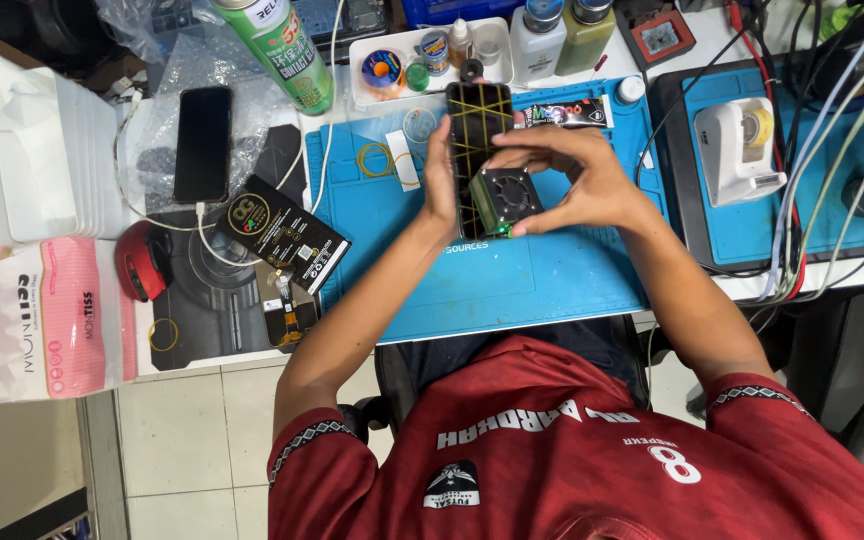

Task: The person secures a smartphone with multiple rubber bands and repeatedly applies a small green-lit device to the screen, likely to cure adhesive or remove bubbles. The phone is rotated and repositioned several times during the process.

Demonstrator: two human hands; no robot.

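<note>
Above the blue work mat (512, 280) I hold a black smartphone (478, 115) wrapped in yellow rubber bands. My left hand (441, 178) grips its left edge. My right hand (572, 175) arches over the phone's lower part, with its fingers on a small square black fan unit (505, 196) that sits against the phone. A green glow shows at the fan's lower edge. Loose yellow rubber bands (377, 160) lie on the mat to the left.
A second black phone (202, 143) lies charging at left, near a green spray can (282, 50), a black card box (282, 233) and a pink tissue pack (57, 320). A white parts tray (432, 55), bottles (537, 35) and a white dispenser (742, 150) stand behind.
</note>
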